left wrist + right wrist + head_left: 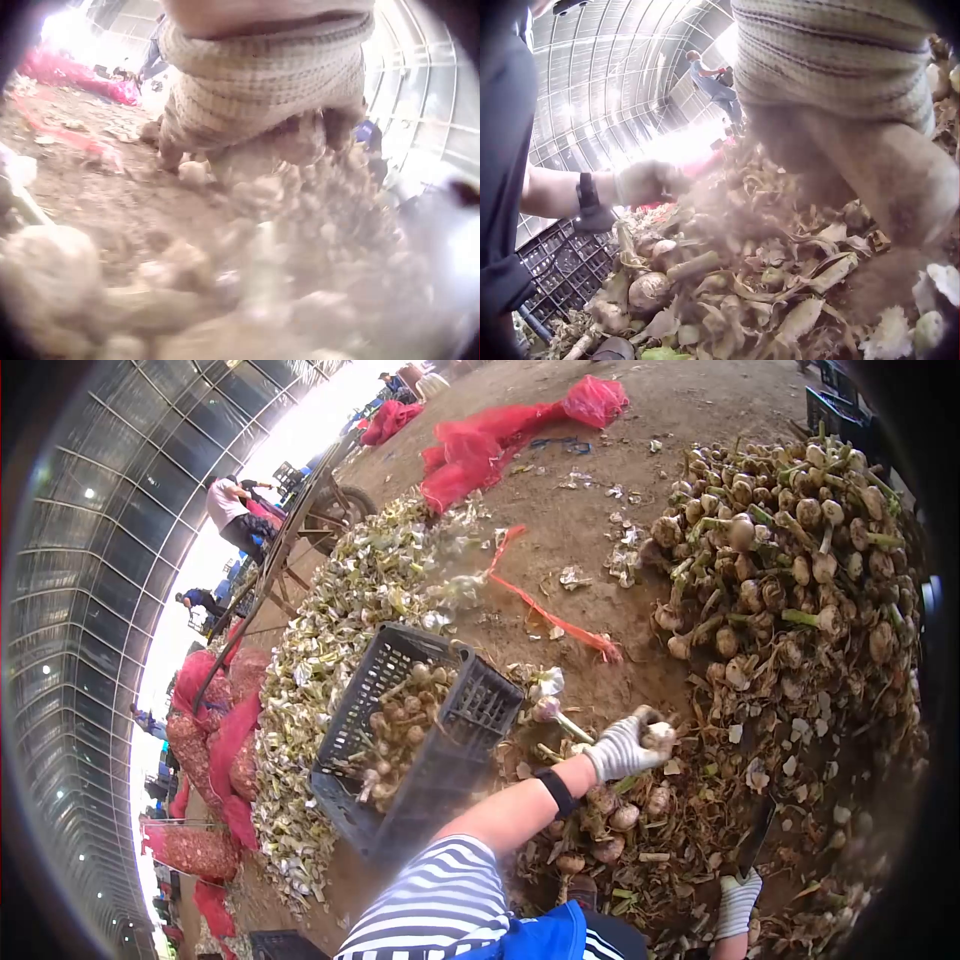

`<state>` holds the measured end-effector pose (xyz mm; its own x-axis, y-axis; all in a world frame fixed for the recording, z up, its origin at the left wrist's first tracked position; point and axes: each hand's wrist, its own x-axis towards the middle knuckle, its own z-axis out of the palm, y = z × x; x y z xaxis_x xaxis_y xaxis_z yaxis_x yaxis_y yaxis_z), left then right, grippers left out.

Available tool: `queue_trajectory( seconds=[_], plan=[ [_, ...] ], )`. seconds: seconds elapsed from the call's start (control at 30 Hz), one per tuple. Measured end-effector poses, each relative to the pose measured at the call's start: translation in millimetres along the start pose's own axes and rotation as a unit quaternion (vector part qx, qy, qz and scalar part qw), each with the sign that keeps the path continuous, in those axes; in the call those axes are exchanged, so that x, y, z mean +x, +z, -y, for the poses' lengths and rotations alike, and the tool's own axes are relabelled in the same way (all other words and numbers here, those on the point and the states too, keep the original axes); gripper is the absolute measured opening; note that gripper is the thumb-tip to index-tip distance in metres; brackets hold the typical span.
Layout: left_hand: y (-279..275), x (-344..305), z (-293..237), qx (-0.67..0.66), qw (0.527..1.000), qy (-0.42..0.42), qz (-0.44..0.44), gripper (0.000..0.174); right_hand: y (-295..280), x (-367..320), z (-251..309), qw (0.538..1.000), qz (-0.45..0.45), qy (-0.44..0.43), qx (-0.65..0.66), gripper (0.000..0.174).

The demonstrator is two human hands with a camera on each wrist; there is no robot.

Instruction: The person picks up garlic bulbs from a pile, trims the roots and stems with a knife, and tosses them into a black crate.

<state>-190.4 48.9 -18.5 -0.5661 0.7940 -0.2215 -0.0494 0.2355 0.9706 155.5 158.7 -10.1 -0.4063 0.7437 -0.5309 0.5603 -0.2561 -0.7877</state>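
Note:
In the head view my gloved left hand point(625, 749), with a black band at the wrist, grips a garlic bulb point(658, 737). Its ribbed glove point(262, 86) fills the top of the left wrist view, fingers pointing down over blurred bulbs. Lower right in the head view, my gloved right hand point(738, 905) is curled at the base of a dark blade point(757, 838) above leaf scraps. The right wrist view shows that hand point(855, 127) near the loose husks point(780, 300); the blade cannot be made out there. Several bulbs point(624, 817) lie below the left hand.
A black crate point(345, 705) holding bulbs stands left of the left arm, beside a heap of pale trimmings point(310, 660). A large garlic pile point(790, 560) rises at right. Red netting point(480, 445) lies on the soil; filled net sacks point(195, 850) and people are farther left.

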Motion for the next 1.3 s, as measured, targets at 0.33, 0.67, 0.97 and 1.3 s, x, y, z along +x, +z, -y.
queue_trajectory(
  seconds=[0.33, 0.67, 0.97, 1.3],
  plan=[
    [52.7, -65.7, -83.8, -0.218, 0.963, -0.11, 0.113, 0.043, 6.0, -33.2, 86.3, 0.954, -0.035, -0.181, -0.236, 0.019],
    [64.8, -81.2, -39.6, 0.191, 0.91, 0.196, 0.31, 0.039, 22.6, -47.3, 120.9, 0.864, 0.033, -0.33, -0.379, 0.011],
    [104.9, -107.1, -99.5, -0.147, 0.965, 0.06, 0.208, 0.046, 1.2, -15.3, 34.8, 0.913, -0.033, -0.075, -0.399, 0.019],
    [78.1, -74.1, -76.1, -0.293, 0.928, -0.161, 0.165, 0.052, 32.0, -36.1, 24.7, 0.93, 0.023, -0.011, 0.365, 0.014]
  ],
)
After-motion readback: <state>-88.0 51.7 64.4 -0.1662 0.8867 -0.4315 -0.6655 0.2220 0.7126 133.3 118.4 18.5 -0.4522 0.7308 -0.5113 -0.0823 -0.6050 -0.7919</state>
